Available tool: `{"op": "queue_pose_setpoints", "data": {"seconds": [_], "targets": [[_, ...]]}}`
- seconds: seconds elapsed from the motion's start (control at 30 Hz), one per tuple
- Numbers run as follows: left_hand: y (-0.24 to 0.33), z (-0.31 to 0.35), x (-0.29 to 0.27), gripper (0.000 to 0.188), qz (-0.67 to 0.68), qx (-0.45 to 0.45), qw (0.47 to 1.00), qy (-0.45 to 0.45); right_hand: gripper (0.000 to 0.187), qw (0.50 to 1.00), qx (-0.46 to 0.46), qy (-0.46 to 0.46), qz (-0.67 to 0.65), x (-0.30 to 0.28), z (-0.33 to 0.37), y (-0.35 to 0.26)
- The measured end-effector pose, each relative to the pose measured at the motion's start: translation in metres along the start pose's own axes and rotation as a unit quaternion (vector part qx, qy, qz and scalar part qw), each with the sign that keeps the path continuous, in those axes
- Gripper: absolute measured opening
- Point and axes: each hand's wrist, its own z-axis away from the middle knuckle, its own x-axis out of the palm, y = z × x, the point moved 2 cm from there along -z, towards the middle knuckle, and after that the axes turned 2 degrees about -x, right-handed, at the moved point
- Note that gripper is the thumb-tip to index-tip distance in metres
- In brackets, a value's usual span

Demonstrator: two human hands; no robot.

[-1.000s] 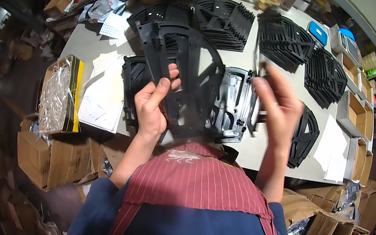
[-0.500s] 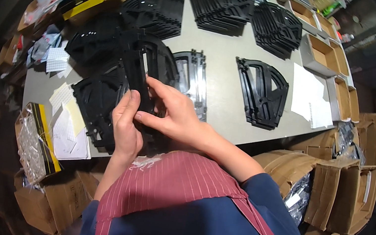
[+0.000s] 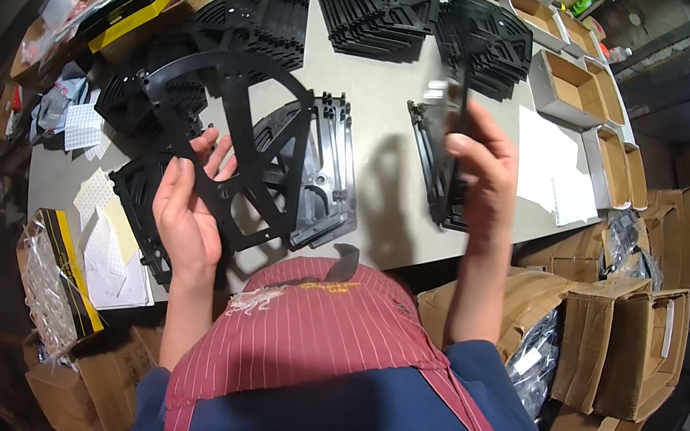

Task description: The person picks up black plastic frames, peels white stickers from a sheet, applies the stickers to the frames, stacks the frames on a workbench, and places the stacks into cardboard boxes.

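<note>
My left hand (image 3: 193, 230) grips a flat black fan-shaped frame (image 3: 247, 143) with large cut-outs by its lower left side, thumb on top and some fingers showing through an opening. To the right, my raised right hand (image 3: 490, 169) pinches a second black panel (image 3: 466, 85), seen nearly edge-on and blurred. Below it lies a small pile of black fan-shaped parts (image 3: 430, 152), partly covered by that hand. Glossy fan-shaped parts (image 3: 334, 181) rest on the table just right of the left hand's frame.
Fanned stacks of black parts (image 3: 371, 12) line the far side of the grey table (image 3: 333, 75). Small cardboard trays (image 3: 575, 90) and white paper sheets (image 3: 547, 168) stand at the right. Paper slips (image 3: 117, 254) lie at the near left. Cardboard boxes (image 3: 608, 345) flank me.
My hands have separated. The left now holds one frame turned face up; the right has moved up and to the right with another black panel.
</note>
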Motion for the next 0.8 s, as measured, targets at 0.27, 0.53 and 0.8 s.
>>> {"op": "queue_pose_setpoints", "data": {"seconds": [0.27, 0.53, 0.8], "targets": [[-0.012, -0.018, -0.031, 0.035, 0.058, -0.067, 0.996, 0.03, 0.042, 0.578, -0.036, 0.037, 0.814, -0.129, -0.051, 0.097], [-0.019, -0.018, -0.03, 0.035, 0.103, -0.092, 0.989, 0.049, 0.052, 0.707, -0.156, -0.036, 0.689, -0.032, -0.022, 0.104], [-0.028, -0.003, -0.02, 0.032, 0.111, -0.156, 0.981, 0.038, 0.03, 0.941, 0.194, -0.265, -0.083, 0.093, 0.003, 0.095]]}}
